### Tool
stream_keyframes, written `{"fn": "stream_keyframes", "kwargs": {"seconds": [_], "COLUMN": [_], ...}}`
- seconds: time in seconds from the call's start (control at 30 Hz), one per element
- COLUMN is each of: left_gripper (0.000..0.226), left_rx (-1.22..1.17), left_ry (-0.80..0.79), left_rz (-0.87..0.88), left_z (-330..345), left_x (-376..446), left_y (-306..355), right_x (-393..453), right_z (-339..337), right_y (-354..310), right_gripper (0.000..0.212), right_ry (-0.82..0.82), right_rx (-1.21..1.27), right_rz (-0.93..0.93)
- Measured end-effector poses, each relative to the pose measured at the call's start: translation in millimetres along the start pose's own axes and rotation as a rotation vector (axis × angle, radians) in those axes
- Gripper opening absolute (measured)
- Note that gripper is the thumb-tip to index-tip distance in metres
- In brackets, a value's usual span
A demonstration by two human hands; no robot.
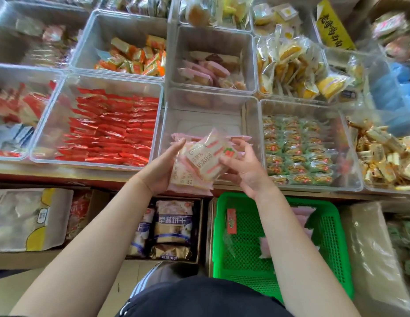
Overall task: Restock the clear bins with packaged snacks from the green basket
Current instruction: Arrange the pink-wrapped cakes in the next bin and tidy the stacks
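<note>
Here both hands, left (164, 167) and right (246, 167), clasp pink snack packs (199, 161) above the green basket (332, 243), beside red-packet bin (50, 124).

boxed biscuit packs (174, 223), perhaps cardboard carton (27, 225)

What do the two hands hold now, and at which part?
A stack of pink snack packs: the left hand supports its left side, the right hand grips its right edge.

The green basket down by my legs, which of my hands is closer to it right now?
Right. Your right hand holds the pink snack packets just above the green basket's far rim; your left hand holds the same stack farther left, above the box of biscuits.
</note>
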State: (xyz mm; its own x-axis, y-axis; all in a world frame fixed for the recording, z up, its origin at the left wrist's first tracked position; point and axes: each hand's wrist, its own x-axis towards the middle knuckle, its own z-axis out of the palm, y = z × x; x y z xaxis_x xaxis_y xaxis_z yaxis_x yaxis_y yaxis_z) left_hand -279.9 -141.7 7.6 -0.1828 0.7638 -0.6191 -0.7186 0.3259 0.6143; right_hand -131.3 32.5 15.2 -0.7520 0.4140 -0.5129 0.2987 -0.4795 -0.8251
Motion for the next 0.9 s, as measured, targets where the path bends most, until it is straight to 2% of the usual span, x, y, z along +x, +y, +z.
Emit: {"fn": "stream_keyframes", "kwargs": {"seconds": [0.07, 0.13, 0.23, 0.33, 0.4, 0.47, 0.6, 0.67, 0.73, 0.8, 0.9], "left_gripper": [0.047, 0.037, 0.039, 0.035, 0.034, 0.036, 0.025, 0.021, 0.023, 0.033, 0.04], "left_rx": [0.034, 0.088, 0.202, 0.306, 0.309, 0.372, 0.581, 0.892, 1.278, 1.582, 1.844], "left_ry": [-0.01, -0.008, -0.037, -0.034, 0.015, 0.16, 0.571, 0.688, 0.734, 0.707, 0.565], "left_rz": [0.022, 0.024, -0.042, -0.075, -0.037, 0.099, 0.539, 0.735, 0.82, 0.747, 0.325], "left_z": [2.1, 2.4, 5.5, 7.1, 3.3, -2.4, -3.8, -6.9, -12.0, -18.2, -26.3], "left_x": [0.4, 4.3, 13.6, 28.0, 38.7, 48.3, 66.7, 83.5, 104.6, 124.9, 146.7], "left_y": [4.2, 8.7, 18.0, 32.0, 43.6, 54.9, 76.4, 83.6, 85.5, 79.5, 61.0], "right_x": [3.3, 6.9, 14.7, 26.8, 36.1, 42.6, 51.6, 56.4, 60.0, 61.6, 61.1], "right_z": [-5.6, -13.8, -21.2, -26.5, -32.6, -37.9, -46.0, -46.1, -43.0, -41.0, -42.5], "right_y": [-6.3, -13.3, -25.7, -36.2, -40.7, -44.1, -43.4, -38.1, -32.8, -28.8, -27.7], "right_gripper": [0.067, 0.052, 0.04, 0.044, 0.054, 0.054, 0.044, 0.037, 0.034, 0.035, 0.036], "right_ry": [-0.021, -0.037, -0.036, -0.087, -0.138, -0.157, -0.155, -0.155, -0.139, -0.143, -0.148], "right_rx": [-0.107, -0.211, -0.276, -0.362, -0.279, -0.103, 0.409, 0.446, 0.413, 0.442, 0.545], "right_rz": [0.017, 0.044, 0.075, 0.167, 0.227, 0.223, 0.133, 0.094, 0.08, 0.08, 0.074]}}
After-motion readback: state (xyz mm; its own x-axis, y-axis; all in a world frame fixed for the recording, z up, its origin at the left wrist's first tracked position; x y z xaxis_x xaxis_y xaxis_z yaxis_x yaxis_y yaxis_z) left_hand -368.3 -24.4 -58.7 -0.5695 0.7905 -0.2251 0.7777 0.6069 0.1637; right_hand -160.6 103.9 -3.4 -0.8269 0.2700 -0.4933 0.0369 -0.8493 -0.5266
